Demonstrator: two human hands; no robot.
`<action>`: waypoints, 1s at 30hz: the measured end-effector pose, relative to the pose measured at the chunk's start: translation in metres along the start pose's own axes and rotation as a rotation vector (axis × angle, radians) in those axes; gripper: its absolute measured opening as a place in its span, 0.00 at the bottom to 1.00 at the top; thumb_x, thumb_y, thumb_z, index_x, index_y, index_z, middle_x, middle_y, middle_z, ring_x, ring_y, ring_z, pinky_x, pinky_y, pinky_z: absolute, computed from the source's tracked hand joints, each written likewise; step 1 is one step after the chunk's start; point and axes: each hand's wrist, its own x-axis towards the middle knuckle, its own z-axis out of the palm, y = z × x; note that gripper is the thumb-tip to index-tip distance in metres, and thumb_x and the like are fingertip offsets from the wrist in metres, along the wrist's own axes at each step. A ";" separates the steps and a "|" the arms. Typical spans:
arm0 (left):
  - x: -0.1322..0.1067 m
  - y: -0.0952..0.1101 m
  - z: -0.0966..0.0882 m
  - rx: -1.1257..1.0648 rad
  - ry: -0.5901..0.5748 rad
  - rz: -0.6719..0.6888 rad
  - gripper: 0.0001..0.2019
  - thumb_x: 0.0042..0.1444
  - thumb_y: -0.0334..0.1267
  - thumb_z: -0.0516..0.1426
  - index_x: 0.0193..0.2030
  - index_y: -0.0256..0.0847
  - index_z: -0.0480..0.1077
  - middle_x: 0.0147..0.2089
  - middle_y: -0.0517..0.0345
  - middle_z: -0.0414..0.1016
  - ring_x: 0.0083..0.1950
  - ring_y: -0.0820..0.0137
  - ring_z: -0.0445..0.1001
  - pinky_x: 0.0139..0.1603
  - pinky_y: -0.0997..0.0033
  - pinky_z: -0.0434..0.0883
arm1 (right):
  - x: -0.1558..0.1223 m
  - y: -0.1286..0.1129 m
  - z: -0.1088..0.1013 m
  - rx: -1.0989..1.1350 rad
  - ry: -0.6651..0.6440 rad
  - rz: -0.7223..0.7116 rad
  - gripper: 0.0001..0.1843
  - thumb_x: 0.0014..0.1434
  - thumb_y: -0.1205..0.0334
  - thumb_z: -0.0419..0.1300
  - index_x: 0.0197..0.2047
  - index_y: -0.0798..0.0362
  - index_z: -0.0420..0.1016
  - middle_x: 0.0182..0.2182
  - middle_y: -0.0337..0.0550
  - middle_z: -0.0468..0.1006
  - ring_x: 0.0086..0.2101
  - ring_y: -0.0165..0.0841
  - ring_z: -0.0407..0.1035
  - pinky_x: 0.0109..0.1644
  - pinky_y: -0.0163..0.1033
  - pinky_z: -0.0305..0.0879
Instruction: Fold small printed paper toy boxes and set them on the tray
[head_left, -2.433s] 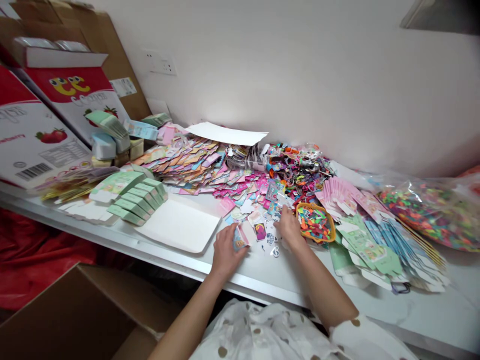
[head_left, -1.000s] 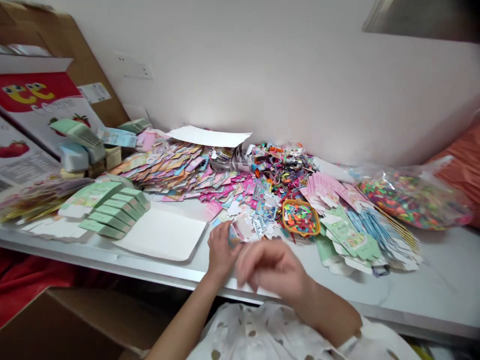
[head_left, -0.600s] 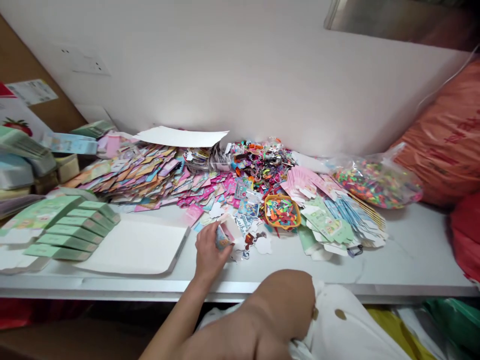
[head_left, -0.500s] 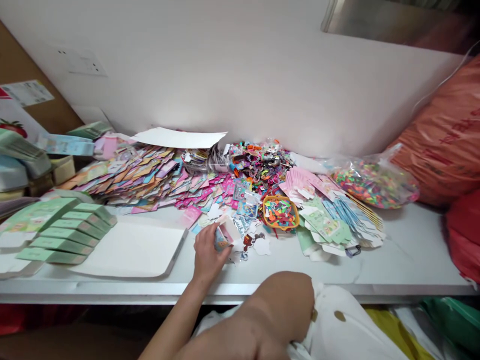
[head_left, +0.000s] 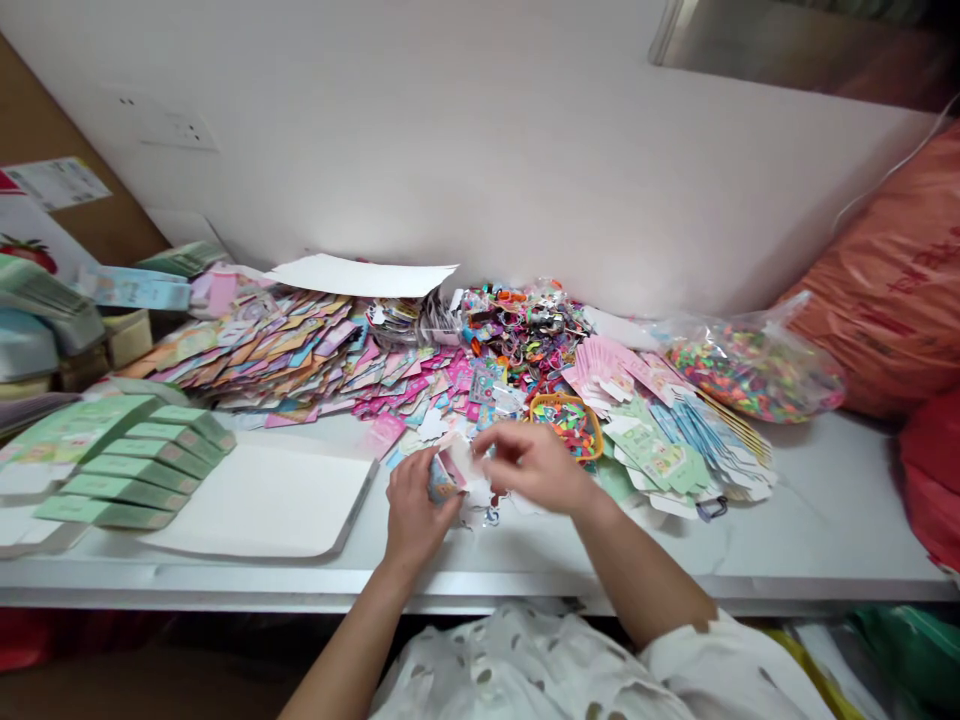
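My left hand (head_left: 411, 500) grips a small open paper box (head_left: 444, 477) with blue and pink print, held just above the white table (head_left: 787, 530). My right hand (head_left: 534, 464) is beside it, fingers curled in a pinch at the box's open end; what it pinches is blurred. Loose sticker cut-outs (head_left: 487, 512) lie under both hands. Right behind my right hand sits a small orange basket (head_left: 576, 421) of coloured bits.
Flat green boxes (head_left: 142, 455) and a white tray (head_left: 262, 500) lie at left. Heaps of coloured cards (head_left: 300, 350), pink and green flat cartons (head_left: 660, 420) and a clear bag of coloured pieces (head_left: 757, 368) fill the back. Red sacks (head_left: 900, 290) stand at right.
My right hand came back from my lap to the open box in my left hand. The left hand kept the box in the same spot.
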 end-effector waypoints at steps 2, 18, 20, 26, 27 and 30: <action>-0.001 -0.003 0.000 0.011 -0.007 0.015 0.31 0.44 0.39 0.61 0.56 0.40 0.58 0.53 0.48 0.65 0.56 0.56 0.62 0.57 0.54 0.60 | 0.009 0.048 -0.017 -0.419 0.229 0.368 0.11 0.57 0.64 0.53 0.34 0.56 0.76 0.32 0.46 0.78 0.33 0.33 0.70 0.38 0.35 0.61; -0.008 -0.009 0.011 0.053 -0.051 0.000 0.32 0.44 0.38 0.61 0.57 0.40 0.57 0.54 0.47 0.65 0.56 0.55 0.62 0.55 0.53 0.62 | -0.004 0.159 -0.052 -0.450 0.224 0.537 0.12 0.55 0.61 0.53 0.33 0.53 0.78 0.25 0.40 0.77 0.27 0.32 0.69 0.32 0.33 0.59; -0.008 -0.006 0.015 0.045 -0.055 0.006 0.32 0.44 0.38 0.61 0.57 0.40 0.57 0.55 0.47 0.65 0.56 0.55 0.62 0.55 0.53 0.62 | -0.002 0.163 -0.046 -0.469 0.194 0.551 0.11 0.53 0.63 0.54 0.31 0.53 0.77 0.25 0.40 0.77 0.27 0.31 0.68 0.31 0.33 0.58; -0.009 -0.002 0.015 0.031 -0.060 0.011 0.31 0.44 0.38 0.60 0.57 0.40 0.57 0.54 0.47 0.65 0.57 0.55 0.61 0.55 0.53 0.61 | 0.005 0.165 -0.028 -0.463 0.164 0.539 0.08 0.49 0.65 0.56 0.27 0.54 0.77 0.25 0.42 0.77 0.28 0.31 0.68 0.32 0.33 0.57; -0.009 -0.003 0.014 0.030 -0.057 0.009 0.31 0.43 0.38 0.60 0.57 0.40 0.57 0.54 0.47 0.65 0.57 0.55 0.61 0.55 0.53 0.61 | 0.003 0.165 -0.031 -0.420 0.193 0.542 0.08 0.50 0.64 0.56 0.28 0.53 0.77 0.25 0.41 0.77 0.28 0.31 0.68 0.31 0.33 0.57; -0.008 -0.005 0.012 0.025 -0.050 -0.003 0.32 0.43 0.37 0.60 0.57 0.40 0.58 0.55 0.47 0.65 0.56 0.56 0.62 0.55 0.54 0.61 | -0.002 0.163 -0.045 -0.093 0.290 0.589 0.09 0.48 0.59 0.58 0.29 0.54 0.76 0.21 0.38 0.74 0.23 0.30 0.65 0.28 0.34 0.57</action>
